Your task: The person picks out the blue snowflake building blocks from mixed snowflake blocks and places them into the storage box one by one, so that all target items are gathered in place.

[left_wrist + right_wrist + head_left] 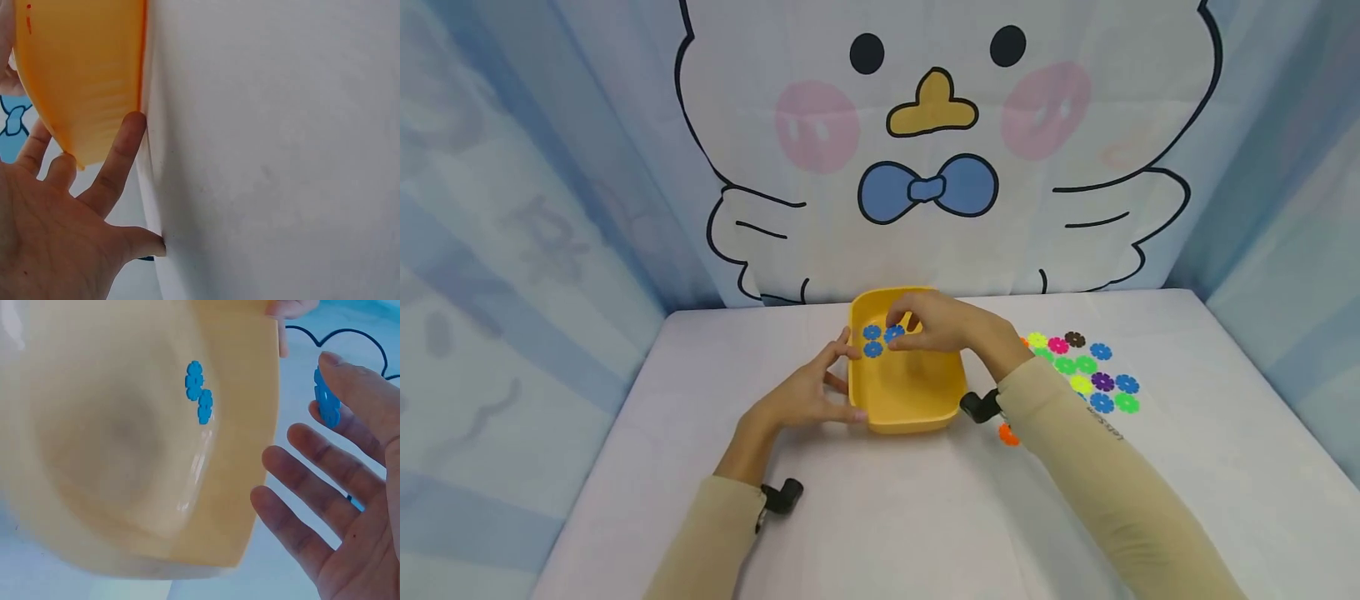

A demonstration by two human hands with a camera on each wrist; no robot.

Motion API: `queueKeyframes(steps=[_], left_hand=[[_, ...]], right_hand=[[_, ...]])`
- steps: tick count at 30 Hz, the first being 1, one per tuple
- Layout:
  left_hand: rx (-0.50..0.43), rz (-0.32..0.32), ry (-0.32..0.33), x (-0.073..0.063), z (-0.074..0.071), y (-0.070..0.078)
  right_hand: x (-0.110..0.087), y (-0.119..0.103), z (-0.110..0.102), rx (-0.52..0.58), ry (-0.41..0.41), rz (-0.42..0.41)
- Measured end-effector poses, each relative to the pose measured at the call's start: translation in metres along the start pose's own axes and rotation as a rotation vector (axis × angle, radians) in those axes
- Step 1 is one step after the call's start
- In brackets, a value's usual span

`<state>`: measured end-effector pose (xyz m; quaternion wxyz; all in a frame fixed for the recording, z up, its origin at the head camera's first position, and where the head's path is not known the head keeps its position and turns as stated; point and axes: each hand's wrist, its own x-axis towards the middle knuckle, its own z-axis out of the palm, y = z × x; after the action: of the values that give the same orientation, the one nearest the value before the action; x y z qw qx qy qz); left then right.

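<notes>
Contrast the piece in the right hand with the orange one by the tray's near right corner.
Colour: the held piece is blue, the loose piece orange. Support: the right hand pinches the held piece, while the loose piece lies on the table. Place: the held piece is above the yellow tray, the loose piece outside it. Both have notched, petal-like edges.

Can't count the flower discs (1081,384) partly behind the right sleeve (1097,475), nor quite read its seemingly blurred lettering (1105,423).
</notes>
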<state>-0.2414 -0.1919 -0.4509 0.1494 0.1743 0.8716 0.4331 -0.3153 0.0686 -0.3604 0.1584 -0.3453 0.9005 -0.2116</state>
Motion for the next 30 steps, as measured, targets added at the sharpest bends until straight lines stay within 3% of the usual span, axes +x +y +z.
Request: queueKeyframes(steps=[9,30], left_hand=[[-0.005,-0.003,-0.010,0.004,0.001,0.000],[0.022,-0.025,0.021,-0.002,0.001,0.002]], right_hand=[[0.020,0.010,0.014,0.066,0.035,-0.049],[0.045,0.032,0.058,0.220,-0.017,0.013]])
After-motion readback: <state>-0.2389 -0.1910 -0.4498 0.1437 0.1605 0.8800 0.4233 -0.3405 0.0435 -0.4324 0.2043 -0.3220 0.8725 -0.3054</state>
